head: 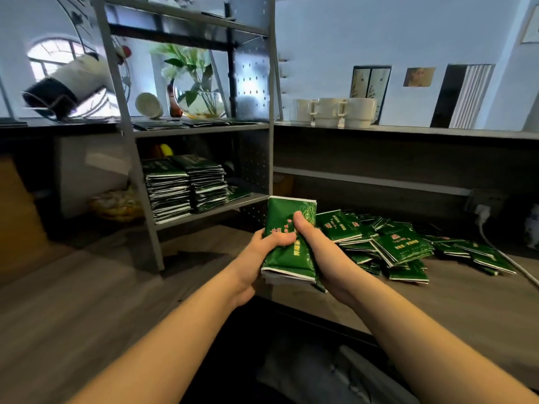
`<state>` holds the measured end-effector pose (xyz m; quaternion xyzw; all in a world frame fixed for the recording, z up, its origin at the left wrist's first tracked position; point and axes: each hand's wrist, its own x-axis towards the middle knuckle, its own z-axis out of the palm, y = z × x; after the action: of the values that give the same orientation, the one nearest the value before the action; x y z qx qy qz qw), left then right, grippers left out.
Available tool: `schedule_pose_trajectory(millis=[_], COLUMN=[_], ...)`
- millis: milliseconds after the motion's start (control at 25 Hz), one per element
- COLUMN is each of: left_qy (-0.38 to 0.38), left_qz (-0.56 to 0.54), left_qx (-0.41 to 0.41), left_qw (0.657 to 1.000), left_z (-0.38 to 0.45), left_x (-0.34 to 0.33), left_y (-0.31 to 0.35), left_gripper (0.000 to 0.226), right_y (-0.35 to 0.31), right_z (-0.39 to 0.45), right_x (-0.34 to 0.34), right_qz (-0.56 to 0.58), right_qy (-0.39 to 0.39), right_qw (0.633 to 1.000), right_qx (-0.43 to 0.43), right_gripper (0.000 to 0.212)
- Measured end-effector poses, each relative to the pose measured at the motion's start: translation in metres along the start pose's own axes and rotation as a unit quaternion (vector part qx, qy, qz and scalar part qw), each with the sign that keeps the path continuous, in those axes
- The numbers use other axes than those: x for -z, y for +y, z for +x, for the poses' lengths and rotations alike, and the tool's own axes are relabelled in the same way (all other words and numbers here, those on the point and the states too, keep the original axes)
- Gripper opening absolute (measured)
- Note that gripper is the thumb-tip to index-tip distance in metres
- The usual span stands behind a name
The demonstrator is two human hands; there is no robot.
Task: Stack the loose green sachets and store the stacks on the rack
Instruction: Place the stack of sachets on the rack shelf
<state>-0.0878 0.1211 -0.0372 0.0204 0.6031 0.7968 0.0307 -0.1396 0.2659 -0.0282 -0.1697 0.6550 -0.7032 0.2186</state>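
Head view: both hands, left hand (256, 252) and right hand (320, 252), grip sachet stack (287, 258).

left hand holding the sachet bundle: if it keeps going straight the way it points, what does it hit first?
Probably the rack's lower shelf front edge, right of the stored stacks. The left hand points up and forward with the bundle; depth is unclear.

Print shows on the green sachets (287, 252) gripped in both hands: reddish characters near the thumbs and a pale vertical line lower down, all too blurred to read. The loose sachets (402, 243) on the table carry similar reddish and pale markings, equally illegible. No legible text, number or brand anywhere.
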Motion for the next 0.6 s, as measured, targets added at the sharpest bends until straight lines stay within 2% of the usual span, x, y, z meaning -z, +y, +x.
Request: schedule_pose_trajectory(millis=[80, 160, 280, 360, 440, 480, 560, 600], left_qy=[-0.003, -0.012, -0.021, -0.035, -0.077, -0.099, -0.130, -0.137], left_qz=[0.033, 0.148, 0.356, 0.491, 0.591, 0.621, 0.654, 0.658], left_qx=[0.019, 0.022, -0.008, -0.048, -0.058, -0.052, -0.053, -0.059], left_qw=[0.999, 0.989, 0.934, 0.869, 0.801, 0.775, 0.743, 0.738], left_z=[-0.001, 0.002, 0.014, 0.025, 0.039, 0.046, 0.056, 0.060], left_x=[0.015, 0.033, 0.055, 0.063, 0.064, 0.062, 0.057, 0.054], left_y=[0.011, 0.025, 0.040, 0.038, 0.030, 0.026, 0.020, 0.020], left_gripper=[0.074, 0.089, 0.108, 0.111, 0.116, 0.115, 0.110, 0.106], right_y=[-0.005, -0.011, -0.017, -0.018, -0.020, -0.021, -0.022, -0.021], right_z=[0.008, 0.015, 0.019, 0.022, 0.028, 0.032, 0.041, 0.044], right_x=[0.001, 0.010, 0.023, 0.027, 0.028, 0.027, 0.023, 0.022], right_qz=[-0.025, -0.083, -0.224, -0.343, -0.458, -0.508, -0.600, -0.624], right_qy=[0.009, 0.009, -0.089, -0.089, -0.043, -0.046, -0.098, -0.123], right_qw=[1.000, 0.996, 0.970, 0.934, 0.879, 0.846, 0.780, 0.763], right_qx=[-0.010, 0.014, 0.014, 0.047, 0.128, 0.155, 0.148, 0.120], right_gripper=[0.117, 0.122, 0.120, 0.126, 0.131, 0.131, 0.130, 0.130])
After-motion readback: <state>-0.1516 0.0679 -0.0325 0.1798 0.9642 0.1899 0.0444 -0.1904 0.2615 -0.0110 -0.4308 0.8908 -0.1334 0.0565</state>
